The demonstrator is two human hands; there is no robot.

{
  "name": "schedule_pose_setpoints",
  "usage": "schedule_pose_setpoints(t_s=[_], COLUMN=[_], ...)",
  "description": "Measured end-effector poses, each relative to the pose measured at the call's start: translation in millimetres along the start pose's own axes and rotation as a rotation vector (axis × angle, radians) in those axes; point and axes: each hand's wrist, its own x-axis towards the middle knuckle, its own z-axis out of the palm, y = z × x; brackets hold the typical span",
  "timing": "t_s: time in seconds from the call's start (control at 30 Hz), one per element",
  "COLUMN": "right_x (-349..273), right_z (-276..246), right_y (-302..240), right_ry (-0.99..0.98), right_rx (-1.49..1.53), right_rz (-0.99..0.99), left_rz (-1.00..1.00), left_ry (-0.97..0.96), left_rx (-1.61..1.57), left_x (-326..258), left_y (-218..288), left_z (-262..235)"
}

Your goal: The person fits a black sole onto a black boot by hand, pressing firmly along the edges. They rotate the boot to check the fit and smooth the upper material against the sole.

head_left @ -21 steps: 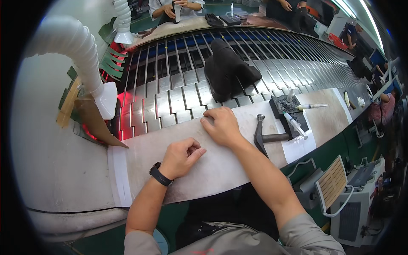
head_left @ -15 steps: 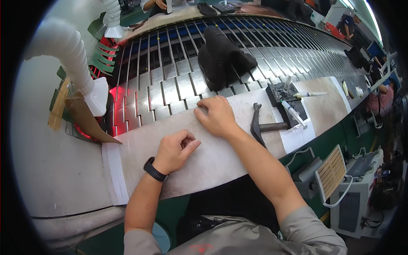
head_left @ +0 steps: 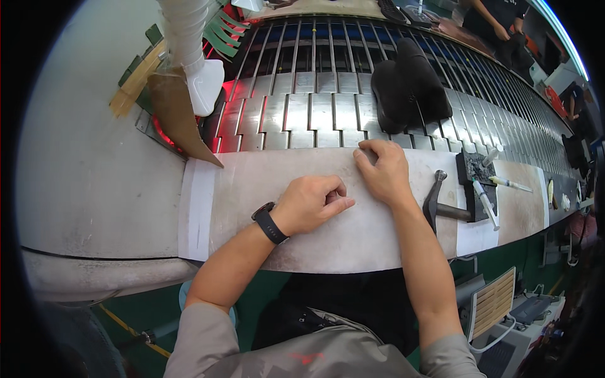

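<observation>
My left hand (head_left: 313, 205) rests on the pale worktop (head_left: 252, 183), fingers loosely curled and thumb apart from them; nothing shows in it. Slightly farther off, my right hand (head_left: 386, 171) lies at the worktop's far edge. Its fingers are also half bent, with a gap beside the thumb and nothing visible between. A black boot (head_left: 413, 88) stands on the metal slat conveyor (head_left: 321, 113) just beyond my right hand, touched by neither hand. To the right of that hand, a hammer (head_left: 433, 198) lies with its handle toward a dark block (head_left: 472, 165).
Two syringes, one (head_left: 485, 203) with white plunger and another (head_left: 512, 183), lie on the block or beside it. A white hose nozzle (head_left: 206, 88) and brown flap (head_left: 176, 113) stand at the left. Another person's hand (head_left: 501, 31) is at the far right.
The view has turned left, so worktop, boot and tools appear farther right. My hands keep nearly the same pose and place on the worktop.
</observation>
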Motion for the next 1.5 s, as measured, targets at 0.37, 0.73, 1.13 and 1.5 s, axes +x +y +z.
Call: schedule_pose_setpoints(t_s=[0.37,0.73,1.13,1.5], right_x=[-3.7,-14.7,-17.1,-10.8], right_z=[-10.1,-9.3,-3.7,-5.7], right_y=[5.0,-7.8,-4.6,-15.5], right_ry=[-0.006,-0.078,-0.091,0.053], right_rx=[0.040,0.082,0.077,0.338], right_rz=[-0.006,0.010,-0.013,0.025], left_rz=[-0.754,-1.060,-0.551,-0.299], left_ry=[0.577,0.449,0.158,0.295], left_rx=[0.465,1.071,0.929,0.892], left_x=[178.7,137.5,145.0,81.5], left_y=[-192.2,-223.1,-93.7,-8.6], left_z=[-117.5,-159.5,-68.5,-113.6])
